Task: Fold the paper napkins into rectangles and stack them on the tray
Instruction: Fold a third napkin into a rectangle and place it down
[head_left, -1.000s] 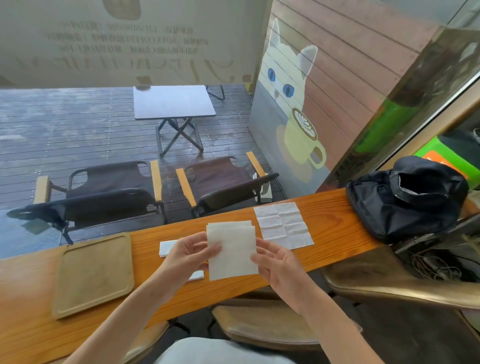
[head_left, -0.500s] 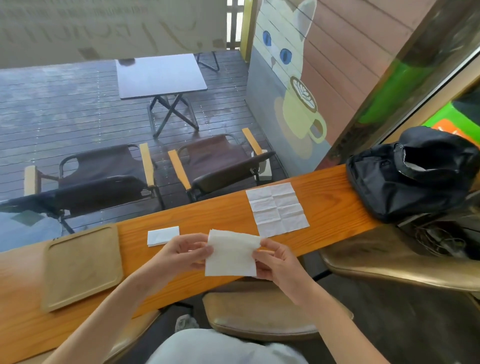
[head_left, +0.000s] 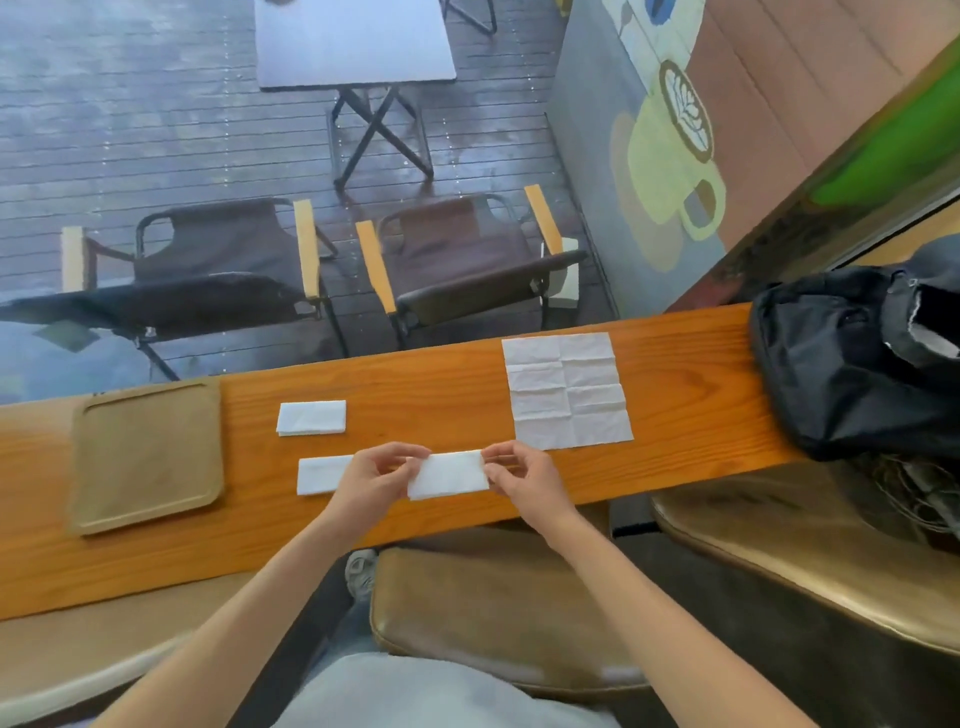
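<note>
Both hands pinch a white napkin (head_left: 449, 474) folded into a narrow strip, just above the wooden counter (head_left: 441, 395). My left hand (head_left: 382, 470) grips its left end and my right hand (head_left: 519, 475) its right end. A folded white napkin (head_left: 322, 474) lies on the counter, partly hidden behind my left hand. Another folded napkin (head_left: 311, 417) lies farther back. An unfolded, creased napkin (head_left: 568, 389) lies flat to the right. The brown tray (head_left: 147, 454) sits at the left with nothing on it.
A black bag (head_left: 857, 358) with a dark hat on it takes up the counter's right end. Brown padded stools (head_left: 498, 613) stand below the counter's near edge. Beyond the glass are two folding chairs (head_left: 457, 260) and a small table.
The napkin was a wider rectangle held up in the air; it is now a narrow strip held low over the counter. The view has tilted downward.
</note>
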